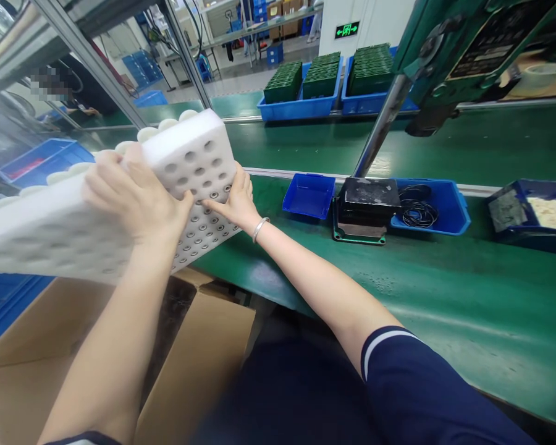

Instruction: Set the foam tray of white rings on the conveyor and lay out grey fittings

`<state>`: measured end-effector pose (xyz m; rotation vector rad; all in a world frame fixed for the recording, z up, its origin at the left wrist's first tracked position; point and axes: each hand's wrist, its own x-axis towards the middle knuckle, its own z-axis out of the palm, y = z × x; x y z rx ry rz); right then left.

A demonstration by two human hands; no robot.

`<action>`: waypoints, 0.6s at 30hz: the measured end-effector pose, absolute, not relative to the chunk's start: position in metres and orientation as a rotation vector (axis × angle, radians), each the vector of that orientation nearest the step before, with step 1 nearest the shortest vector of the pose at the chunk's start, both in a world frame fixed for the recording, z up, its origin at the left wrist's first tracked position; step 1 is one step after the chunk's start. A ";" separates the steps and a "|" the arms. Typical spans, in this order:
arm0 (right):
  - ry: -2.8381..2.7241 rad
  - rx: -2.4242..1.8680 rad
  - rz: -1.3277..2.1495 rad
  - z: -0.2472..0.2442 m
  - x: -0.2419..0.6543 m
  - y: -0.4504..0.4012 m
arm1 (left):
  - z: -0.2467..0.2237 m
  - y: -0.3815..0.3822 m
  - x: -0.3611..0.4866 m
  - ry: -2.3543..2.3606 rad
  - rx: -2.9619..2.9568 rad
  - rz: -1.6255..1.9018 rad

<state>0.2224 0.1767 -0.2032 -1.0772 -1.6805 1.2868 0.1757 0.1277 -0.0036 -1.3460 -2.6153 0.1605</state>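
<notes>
A long white foam block (189, 139) is held tilted at the left, above an open cardboard box (213, 327). Rows of round holes cover its near face, and ring-shaped parts show in many of them. Pale rounded pieces stick out along its far edge. My left hand (136, 191) grips the block across its upper edge, thumb on the holed face. At the block's right end, my right hand (238, 201) holds it with the thumb against the holes. A bracelet is on the right wrist.
A green workbench (398, 272) carries a small blue tray (309, 196), a green press (463, 55) on a black base, and a blue bin (461, 213) with black cable. Blue trays with green boards (322, 77) stand behind. A person (81, 93) is at the far left.
</notes>
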 end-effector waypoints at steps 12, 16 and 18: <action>-1.656 -0.758 1.333 -0.221 0.244 0.199 | -0.002 0.131 0.184 -2.543 -1.248 0.317; -1.674 -0.743 1.296 -0.222 0.246 0.203 | -0.006 0.130 0.179 -2.575 -1.250 0.262; -1.697 -0.775 1.267 -0.221 0.245 0.203 | -0.007 0.130 0.177 -2.599 -1.268 0.244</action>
